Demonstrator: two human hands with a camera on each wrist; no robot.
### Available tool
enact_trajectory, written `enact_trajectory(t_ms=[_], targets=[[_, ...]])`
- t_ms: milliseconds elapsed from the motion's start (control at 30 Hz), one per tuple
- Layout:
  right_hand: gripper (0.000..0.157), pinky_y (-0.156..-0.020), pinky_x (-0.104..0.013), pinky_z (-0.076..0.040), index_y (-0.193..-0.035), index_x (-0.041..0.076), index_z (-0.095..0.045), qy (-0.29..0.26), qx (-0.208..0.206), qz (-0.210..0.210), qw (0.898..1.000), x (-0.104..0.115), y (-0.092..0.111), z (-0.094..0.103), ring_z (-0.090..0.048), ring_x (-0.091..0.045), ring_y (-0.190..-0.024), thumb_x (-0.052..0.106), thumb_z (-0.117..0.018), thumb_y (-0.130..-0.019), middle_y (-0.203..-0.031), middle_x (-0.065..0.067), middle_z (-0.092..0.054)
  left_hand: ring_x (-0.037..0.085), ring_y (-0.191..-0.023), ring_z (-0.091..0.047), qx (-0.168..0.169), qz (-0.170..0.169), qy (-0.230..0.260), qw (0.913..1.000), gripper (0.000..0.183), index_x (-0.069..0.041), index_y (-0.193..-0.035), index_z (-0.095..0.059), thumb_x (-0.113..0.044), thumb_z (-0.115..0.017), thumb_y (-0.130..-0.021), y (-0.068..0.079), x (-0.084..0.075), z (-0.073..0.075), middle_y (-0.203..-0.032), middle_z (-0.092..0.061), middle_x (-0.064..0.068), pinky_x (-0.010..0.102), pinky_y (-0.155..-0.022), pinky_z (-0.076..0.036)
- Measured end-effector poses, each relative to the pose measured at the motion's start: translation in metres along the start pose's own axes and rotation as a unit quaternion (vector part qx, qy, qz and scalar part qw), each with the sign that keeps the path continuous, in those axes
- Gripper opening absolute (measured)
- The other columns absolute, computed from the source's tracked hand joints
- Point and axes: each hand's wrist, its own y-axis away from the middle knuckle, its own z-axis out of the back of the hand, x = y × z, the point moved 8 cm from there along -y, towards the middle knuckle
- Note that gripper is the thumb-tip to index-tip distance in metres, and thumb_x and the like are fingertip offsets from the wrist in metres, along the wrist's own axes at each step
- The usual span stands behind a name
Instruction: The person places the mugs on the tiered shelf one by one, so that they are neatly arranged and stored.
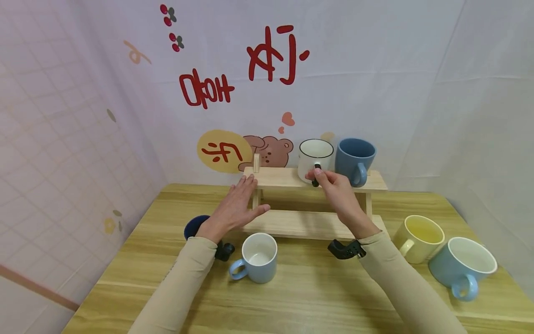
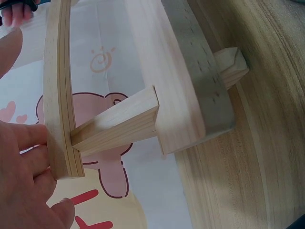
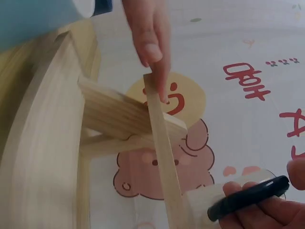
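Note:
A two-tier wooden shelf point(image 1: 277, 177) stands at the back of the table. On its upper board is a white mug point(image 1: 308, 162) with a black rim and black handle point(image 3: 248, 196). My right hand point(image 1: 340, 192) pinches that handle between thumb and fingers. Just right of it sits a medium-blue mug point(image 1: 348, 160), its handle toward me. My left hand point(image 1: 233, 208) touches the upper board's left end with extended fingers; the left wrist view shows those fingers point(image 2: 35, 160) against the board's edge.
In front of the shelf stands a light-blue mug point(image 1: 263, 266). A dark-blue mug point(image 1: 193, 226) is partly hidden behind my left wrist. At right are a yellow mug point(image 1: 410, 243) and a wide light-blue mug point(image 1: 446, 266). A printed white cloth point(image 1: 375, 69) hangs behind.

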Motion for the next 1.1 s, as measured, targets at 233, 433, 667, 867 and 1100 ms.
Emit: enact_trajectory(t_ms=[233,433,667,867,1100], targets=[[0.052,-0.112,-0.057,-0.042,-0.148,0.005,-0.055,0.112,0.008,0.051,0.992,-0.002,0.029,0.018,-0.052,-0.034,-0.136,0.040,-0.051,-0.110,-0.146,-0.016,-0.058,0.028,-0.160,-0.001,0.006,0.000,0.004,1.0000,0.097,-0.003,-0.165,-0.021,-0.067,-0.051,-0.099,-0.001,-0.001,0.000,-0.173,-0.012,0.012,0.052,-0.127,-0.008],[0.044,-0.099,-0.055,-0.051,-0.145,0.003,-0.057,0.205,-0.001,0.135,0.969,-0.007,0.056,0.034,-0.062,-0.036,-0.121,0.026,-0.056,-0.109,-0.137,-0.017,-0.064,0.029,-0.160,0.002,0.011,-0.004,0.014,0.9998,0.095,-0.002,-0.165,-0.020,-0.063,-0.052,-0.100,-0.002,-0.001,0.002,-0.173,-0.009,0.013,0.055,-0.127,-0.007],[0.047,-0.107,-0.065,-0.042,-0.145,0.001,-0.058,0.331,0.060,0.195,0.921,-0.039,0.083,0.029,-0.045,-0.044,-0.142,0.025,-0.064,-0.104,-0.151,-0.019,-0.053,0.034,-0.159,0.001,0.006,-0.005,0.023,0.9997,0.085,-0.001,-0.164,-0.023,-0.055,-0.051,-0.105,0.004,0.000,0.004,-0.173,-0.005,0.016,0.061,-0.125,-0.006],[0.061,-0.111,-0.065,-0.037,-0.148,-0.003,-0.053,0.396,0.137,0.207,0.884,-0.069,0.094,0.019,-0.038,-0.047,-0.145,0.033,-0.068,-0.102,-0.157,-0.022,-0.045,0.037,-0.159,-0.007,-0.036,-0.026,0.045,0.9980,0.073,-0.001,-0.162,-0.030,-0.042,-0.054,-0.107,0.023,-0.004,0.015,-0.172,-0.014,0.019,0.062,-0.124,-0.010],[0.064,-0.111,-0.070,-0.036,-0.149,-0.002,-0.053,0.410,0.150,0.196,0.878,-0.086,0.101,0.020,-0.039,-0.048,-0.145,0.039,-0.067,-0.102,-0.159,-0.022,-0.043,0.034,-0.156,-0.024,-0.086,-0.061,0.113,0.9880,0.063,-0.006,-0.163,-0.031,-0.037,-0.050,-0.111,0.055,-0.013,0.023,-0.168,-0.029,0.014,0.057,-0.123,-0.024]])
